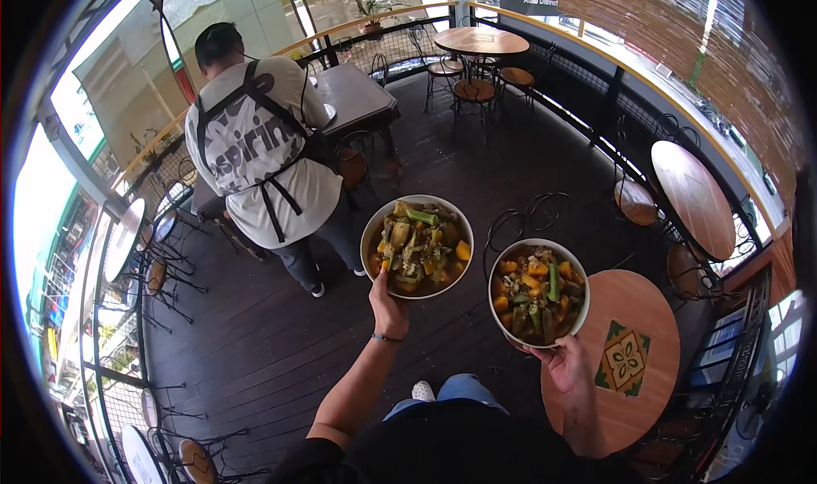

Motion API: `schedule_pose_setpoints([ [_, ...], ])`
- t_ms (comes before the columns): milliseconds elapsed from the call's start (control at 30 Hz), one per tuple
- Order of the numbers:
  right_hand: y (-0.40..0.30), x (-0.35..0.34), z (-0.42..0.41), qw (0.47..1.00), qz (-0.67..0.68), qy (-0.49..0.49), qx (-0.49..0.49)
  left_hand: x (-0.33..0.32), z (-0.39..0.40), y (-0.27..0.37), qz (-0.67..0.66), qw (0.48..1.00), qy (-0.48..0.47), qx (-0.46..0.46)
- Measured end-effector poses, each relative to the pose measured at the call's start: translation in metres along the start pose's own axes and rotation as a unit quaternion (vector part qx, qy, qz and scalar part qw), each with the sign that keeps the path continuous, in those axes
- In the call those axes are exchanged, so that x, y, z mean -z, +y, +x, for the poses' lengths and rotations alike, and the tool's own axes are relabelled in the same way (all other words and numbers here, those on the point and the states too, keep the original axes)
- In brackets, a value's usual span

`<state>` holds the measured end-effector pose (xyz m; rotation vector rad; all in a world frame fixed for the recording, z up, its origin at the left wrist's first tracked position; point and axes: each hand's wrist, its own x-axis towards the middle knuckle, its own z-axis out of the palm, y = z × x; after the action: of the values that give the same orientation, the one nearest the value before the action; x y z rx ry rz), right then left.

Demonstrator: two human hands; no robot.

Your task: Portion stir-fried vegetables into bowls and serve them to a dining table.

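My left hand (389, 311) grips the near rim of a white bowl (469, 264), its thumb over the edge and the fingers hidden underneath. Inside is a vegetable stew (418, 248) with orange chunks, likely squash, and a green okra-like piece on top. A second white bowl (583, 311) is in my right hand (565, 359), held by its lower right rim. It holds a similar stew (539, 292) with a long green piece lying across it. Both bowls are level above the dark floor, side by side and apart, the right one overlapping a round table in view.
A round wooden table (644, 305) with a tile inlay stands close on my right. Ahead left, a person (262, 145) in an apron leans over a dark rectangular table (357, 94). More round tables (482, 40) and wire-frame chairs (474, 90) line the railings. Dark plank flooring (255, 337) runs between.
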<state>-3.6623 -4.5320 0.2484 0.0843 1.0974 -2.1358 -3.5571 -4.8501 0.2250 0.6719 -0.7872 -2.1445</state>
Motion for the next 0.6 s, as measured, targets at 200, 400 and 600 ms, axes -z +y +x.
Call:
schedule_pose_setpoints([
  [200, -0.015, -0.029, 0.229, 1.000, 0.006, 0.018, 0.004, -0.022, 0.253, -0.033, -0.042, 0.995, 0.047, -0.073],
  [400, -0.044, -0.087, 0.474, 0.999, -0.044, -0.023, 0.003, -0.039, 0.482, -0.014, -0.049, 0.987, 0.102, -0.113],
  [600, -0.059, -0.173, 0.666, 0.995, -0.078, -0.056, -0.031, -0.020, 0.633, 0.034, -0.026, 0.976, 0.144, -0.162],
])
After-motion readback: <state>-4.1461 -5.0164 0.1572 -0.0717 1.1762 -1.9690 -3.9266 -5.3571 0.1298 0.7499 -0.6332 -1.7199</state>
